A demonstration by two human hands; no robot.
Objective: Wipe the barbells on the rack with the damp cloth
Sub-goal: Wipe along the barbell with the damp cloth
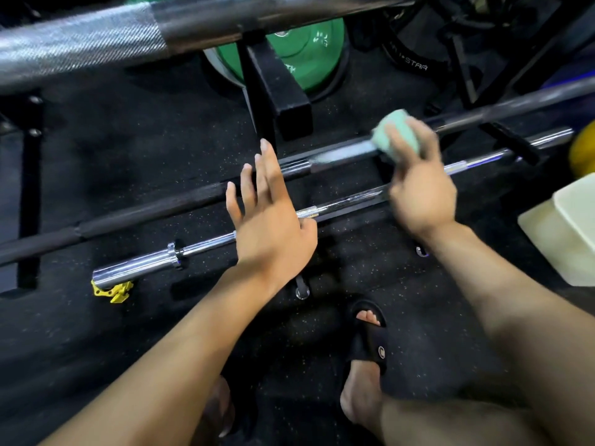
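My right hand [418,185] grips a folded pale green cloth [397,133] and presses it onto the middle barbell [338,154], a dark bar with a shiny sleeve, low on the rack. My left hand [267,214] hovers with straight spread fingers over the nearest chrome barbell [145,263]; I cannot tell whether the palm touches it. A third dark barbell [515,104] lies behind to the right. A thick knurled barbell [96,43] crosses the top, close to the camera.
A black rack post [277,101] stands behind the bars, a green weight plate [309,49] beyond it. A yellow clip [112,291] lies at the chrome bar's left end. A cream box [566,233] sits at the right. My sandalled foot [367,349] stands on black rubber floor.
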